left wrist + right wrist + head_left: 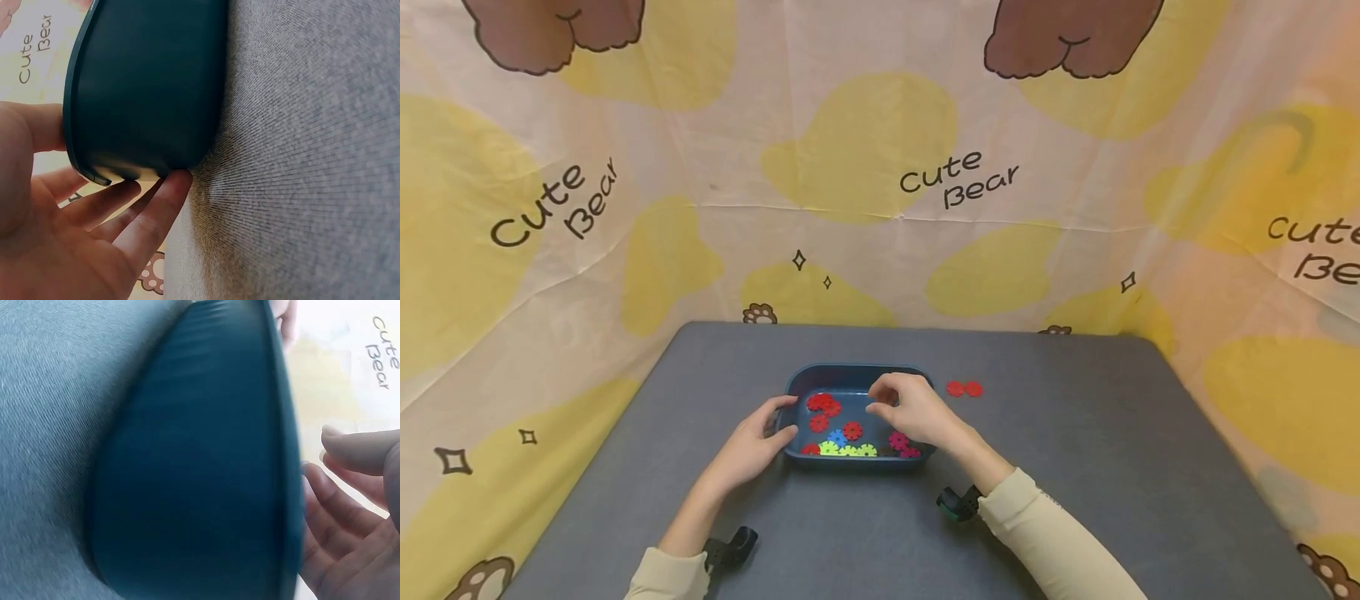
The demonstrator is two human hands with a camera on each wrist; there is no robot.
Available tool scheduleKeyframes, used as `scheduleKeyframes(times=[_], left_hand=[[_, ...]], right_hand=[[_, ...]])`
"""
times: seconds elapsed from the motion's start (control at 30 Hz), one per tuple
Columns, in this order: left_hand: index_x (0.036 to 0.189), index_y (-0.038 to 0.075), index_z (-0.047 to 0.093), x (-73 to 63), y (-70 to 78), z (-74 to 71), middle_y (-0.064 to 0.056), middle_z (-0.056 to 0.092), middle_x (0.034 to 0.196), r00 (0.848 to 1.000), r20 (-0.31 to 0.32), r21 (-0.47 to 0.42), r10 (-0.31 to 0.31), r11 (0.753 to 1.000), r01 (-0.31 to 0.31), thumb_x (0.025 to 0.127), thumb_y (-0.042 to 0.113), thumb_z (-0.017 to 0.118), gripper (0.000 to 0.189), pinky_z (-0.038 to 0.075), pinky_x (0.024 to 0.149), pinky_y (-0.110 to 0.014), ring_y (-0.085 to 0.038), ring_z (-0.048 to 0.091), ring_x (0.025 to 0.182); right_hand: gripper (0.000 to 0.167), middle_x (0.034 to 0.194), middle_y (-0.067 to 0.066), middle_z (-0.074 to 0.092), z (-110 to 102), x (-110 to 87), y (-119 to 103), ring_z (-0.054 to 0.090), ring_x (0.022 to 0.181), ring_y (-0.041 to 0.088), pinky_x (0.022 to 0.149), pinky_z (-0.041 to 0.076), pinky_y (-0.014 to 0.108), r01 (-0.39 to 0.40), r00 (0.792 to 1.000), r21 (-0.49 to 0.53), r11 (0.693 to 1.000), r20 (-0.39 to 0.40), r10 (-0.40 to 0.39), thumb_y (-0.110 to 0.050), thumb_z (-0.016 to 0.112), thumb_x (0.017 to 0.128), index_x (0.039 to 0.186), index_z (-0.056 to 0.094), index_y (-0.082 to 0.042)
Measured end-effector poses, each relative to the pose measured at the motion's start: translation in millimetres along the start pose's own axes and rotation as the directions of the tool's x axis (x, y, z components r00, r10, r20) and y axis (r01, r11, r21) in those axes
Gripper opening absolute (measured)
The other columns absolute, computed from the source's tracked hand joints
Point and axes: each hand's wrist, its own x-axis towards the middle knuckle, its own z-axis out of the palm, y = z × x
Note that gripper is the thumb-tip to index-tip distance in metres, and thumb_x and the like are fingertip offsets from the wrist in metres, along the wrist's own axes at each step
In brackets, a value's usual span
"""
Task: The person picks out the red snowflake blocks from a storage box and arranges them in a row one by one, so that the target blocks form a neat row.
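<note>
A dark blue plastic tub point(857, 463) stands on the table. My left hand point(752, 442) grips its left end, with the thumb at the rim and fingertips on the outer wall point(144, 94). Inside lie notched plastic discs: several red discs point(818, 422), a blue disc point(837, 437), yellow-green discs point(848, 451) along the near wall and magenta discs point(898, 440) at the near right corner. Over the tub's right part hovers my right hand point(913, 408), its fingers loosely bent. Thumb and forefinger show nothing between them in the right wrist view.
Two red discs point(964, 389), side by side, lie on the grey table point(1060, 433) to the right of the tub. A printed cloth point(850, 167) hangs behind the table and along both sides. Each wrist wears a black camera band point(958, 503).
</note>
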Motion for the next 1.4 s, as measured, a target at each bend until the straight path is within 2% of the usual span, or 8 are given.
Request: scheduleKeyframes(times=[0.33, 0.57, 0.73, 1.0, 1.4], left_hand=[[0.150, 0.015, 0.046, 0.2, -0.4, -0.1, -0.022, 0.039, 0.157, 1.000, -0.003, -0.001, 0.004, 1.000, -0.004, 0.101, 0.022, 0.062, 0.052, 0.039, 0.108, -0.064, -0.051, 0.043, 0.137], [0.150, 0.015, 0.045, 1.3, -0.7, 0.2, -0.022, 0.039, 0.157, 1.000, 0.002, -0.002, 0.001, 1.000, -0.001, 0.101, 0.022, 0.062, 0.052, 0.040, 0.107, -0.064, -0.051, 0.043, 0.137], [0.150, 0.015, 0.046, 1.4, -1.0, 0.2, -0.022, 0.039, 0.157, 1.000, 0.000, 0.003, 0.002, 1.000, -0.002, 0.101, 0.023, 0.062, 0.053, 0.041, 0.106, -0.064, -0.052, 0.044, 0.137], [0.150, 0.015, 0.046, 2.2, -0.8, 0.3, -0.022, 0.040, 0.157, 1.000, -0.002, -0.001, -0.002, 1.000, 0.002, 0.101, 0.022, 0.062, 0.052, 0.040, 0.106, -0.065, -0.052, 0.045, 0.136], [0.150, 0.014, 0.046, 3.3, -1.7, 1.6, -0.022, 0.039, 0.157, 1.000, -0.006, 0.001, -0.007, 1.000, 0.007, 0.101, 0.021, 0.062, 0.052, 0.040, 0.106, -0.065, -0.052, 0.045, 0.136]], right_hand=[[0.023, 0.093, -0.008, 0.065, 25.2, 11.7, 7.4, 0.060, 0.082, 0.008, 0.074, 0.053, 0.028, -0.021, 0.998, -0.035, 0.999, 0.065, 0.024, -0.020, 0.074, 0.095, 0.113, 0.071, -0.006], [0.024, 0.091, -0.007, 0.065, 35.8, 19.9, 11.3, 0.060, 0.081, 0.009, 0.074, 0.053, 0.029, -0.053, 0.991, -0.052, 0.997, 0.120, 0.058, -0.019, 0.075, 0.094, 0.114, 0.070, -0.006], [0.024, 0.089, -0.008, 0.065, 43.2, 27.1, 14.6, 0.060, 0.079, 0.008, 0.074, 0.052, 0.028, -0.063, 0.985, -0.101, 0.993, 0.154, 0.078, -0.020, 0.077, 0.092, 0.112, 0.071, -0.008], [0.021, 0.082, -0.009, 0.063, 47.9, 36.1, 16.9, 0.058, 0.073, 0.008, 0.071, 0.051, 0.026, -0.029, 0.978, -0.151, 0.988, 0.201, 0.060, -0.021, 0.080, 0.090, 0.106, 0.072, -0.010], [0.022, 0.091, -0.007, 0.059, 52.6, 37.9, 17.5, 0.054, 0.084, 0.009, 0.074, 0.050, 0.029, -0.054, 0.971, -0.262, 0.963, 0.212, 0.112, -0.028, 0.081, 0.088, 0.104, 0.073, -0.016]])
